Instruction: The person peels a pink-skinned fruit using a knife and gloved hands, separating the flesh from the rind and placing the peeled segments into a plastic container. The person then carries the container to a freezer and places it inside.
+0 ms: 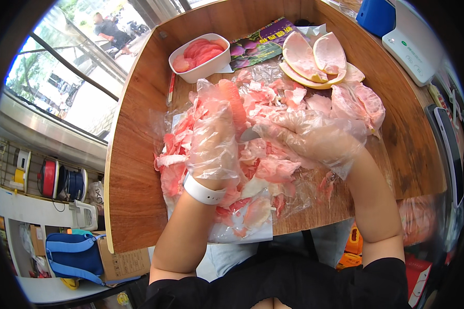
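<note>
My left hand (213,133), in a clear plastic glove with a white band at the wrist, holds a peeled pink pomelo segment (232,102) upright. Just right of it, my right hand (311,135), gloved the same way, grips a small metal blade (249,134); its handle is hidden in the fingers. Torn pink membrane scraps (276,168) lie under and around both hands on thin plastic and white paper. Beyond my right hand rests a partly peeled pomelo piece (357,102). At the back left, a white plastic tub (201,72) contains several cleaned segments.
Thick pomelo rinds (299,58) are stacked at the back, beside a purple and green printed packet (261,44). A red pencil-like stick (171,88) lies near the tub. Raised wooden walls (133,154) border the desk. On the right ledge are a white device (411,52) and a phone (448,150).
</note>
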Demonstrator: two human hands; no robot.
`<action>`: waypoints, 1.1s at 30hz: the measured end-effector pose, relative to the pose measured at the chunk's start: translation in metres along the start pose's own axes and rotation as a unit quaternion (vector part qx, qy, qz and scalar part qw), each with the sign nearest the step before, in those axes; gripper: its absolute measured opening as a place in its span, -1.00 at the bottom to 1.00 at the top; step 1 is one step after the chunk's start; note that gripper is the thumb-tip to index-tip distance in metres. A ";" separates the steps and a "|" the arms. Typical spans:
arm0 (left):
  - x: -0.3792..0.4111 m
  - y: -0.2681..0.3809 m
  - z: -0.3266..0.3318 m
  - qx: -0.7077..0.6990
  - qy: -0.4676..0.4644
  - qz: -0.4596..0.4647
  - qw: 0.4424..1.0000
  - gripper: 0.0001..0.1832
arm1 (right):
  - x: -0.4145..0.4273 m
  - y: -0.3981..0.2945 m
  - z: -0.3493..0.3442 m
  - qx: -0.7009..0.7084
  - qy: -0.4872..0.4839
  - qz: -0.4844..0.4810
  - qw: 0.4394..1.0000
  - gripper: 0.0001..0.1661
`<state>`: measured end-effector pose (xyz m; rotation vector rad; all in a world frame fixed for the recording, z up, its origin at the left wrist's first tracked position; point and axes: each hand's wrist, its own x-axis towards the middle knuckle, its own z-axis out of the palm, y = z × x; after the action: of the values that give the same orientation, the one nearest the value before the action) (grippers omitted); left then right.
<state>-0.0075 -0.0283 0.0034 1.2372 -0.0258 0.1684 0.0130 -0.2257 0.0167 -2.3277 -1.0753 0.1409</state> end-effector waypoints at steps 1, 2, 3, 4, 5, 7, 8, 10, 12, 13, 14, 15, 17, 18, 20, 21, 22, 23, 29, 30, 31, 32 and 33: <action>0.000 0.002 0.002 -0.014 0.002 -0.020 1.000 -0.56 | 0.000 0.003 0.002 -0.018 0.018 -0.033 0.999 -0.57; -0.002 0.005 0.006 -0.015 0.016 -0.027 0.999 -0.56 | 0.000 0.007 0.004 -0.037 0.037 -0.064 0.997 -0.57; -0.004 0.008 0.009 -0.014 0.033 -0.032 0.999 -0.56 | 0.001 0.007 0.005 -0.076 0.065 -0.095 0.990 -0.57; -0.005 0.010 0.011 -0.013 0.049 -0.037 0.998 -0.56 | 0.002 0.008 0.007 -0.116 0.092 -0.125 0.981 -0.58; -0.005 0.011 0.011 -0.021 0.057 -0.042 0.997 -0.56 | 0.002 0.012 0.012 -0.154 0.111 -0.137 0.972 -0.59; -0.004 0.012 0.010 -0.038 0.071 -0.054 0.995 -0.57 | 0.001 0.014 0.016 -0.232 0.147 -0.158 0.949 -0.60; -0.003 0.012 0.011 -0.050 0.070 -0.057 0.995 -0.58 | -0.001 0.012 0.015 -0.135 0.129 -0.080 0.979 -0.61; 0.000 0.012 0.009 -0.073 0.074 -0.061 0.993 -0.59 | 0.006 -0.017 -0.002 0.068 0.084 0.074 0.991 -0.62; -0.001 0.012 0.011 -0.078 0.104 -0.077 0.988 -0.66 | 0.005 -0.025 -0.008 0.036 0.053 0.108 0.992 -0.60; -0.002 0.012 0.012 -0.081 0.119 -0.085 0.986 -0.69 | 0.005 -0.026 -0.009 0.020 0.038 0.126 0.991 -0.59; -0.001 0.011 0.011 -0.067 0.111 -0.087 0.988 -0.69 | 0.005 -0.025 -0.008 0.004 0.031 0.119 0.992 -0.55; -0.001 0.010 0.009 -0.054 0.103 -0.088 0.989 -0.69 | 0.005 -0.023 -0.007 -0.013 0.025 0.112 0.993 -0.51; -0.003 0.010 0.008 -0.028 0.083 -0.083 0.993 -0.69 | 0.005 -0.019 -0.003 -0.039 0.051 0.078 0.995 -0.53; -0.006 0.012 0.010 -0.016 0.071 -0.076 0.994 -0.68 | 0.004 -0.017 0.001 -0.049 0.084 0.051 0.994 -0.58; -0.008 0.013 0.013 0.002 0.059 -0.052 0.997 -0.65 | 0.003 -0.010 0.008 -0.062 0.138 -0.004 0.988 -0.63; -0.009 0.012 0.016 0.008 0.058 -0.033 0.998 -0.62 | 0.002 -0.007 0.011 -0.065 0.161 -0.031 0.984 -0.64; -0.009 0.012 0.018 0.014 0.057 -0.015 0.998 -0.59 | 0.001 -0.005 0.013 -0.069 0.184 -0.058 0.979 -0.64; -0.008 0.010 0.016 0.007 0.043 -0.022 0.999 -0.58 | -0.001 -0.003 0.010 -0.140 0.177 -0.110 0.968 -0.64; -0.011 0.021 0.026 -0.047 0.031 -0.069 0.996 -0.55 | 0.005 -0.030 -0.019 0.221 -0.036 0.154 0.962 -0.65; -0.008 0.022 0.025 -0.060 0.032 -0.076 0.995 -0.55 | 0.005 -0.036 -0.024 0.293 -0.030 0.195 0.935 -0.66; -0.006 0.023 0.024 -0.074 0.033 -0.082 0.993 -0.55 | 0.006 -0.040 -0.027 0.363 -0.024 0.235 0.901 -0.66; -0.005 0.023 0.020 -0.085 0.026 -0.098 0.991 -0.56 | 0.006 -0.042 -0.027 0.352 -0.003 0.229 0.908 -0.65; -0.005 0.020 0.014 -0.097 0.018 -0.115 0.988 -0.56 | 0.007 -0.044 -0.028 0.339 0.019 0.224 0.913 -0.63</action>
<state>-0.0138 -0.0355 0.0266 1.0328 0.1281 -0.0126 -0.0032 -0.2103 0.0643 -1.8685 -0.3521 0.5466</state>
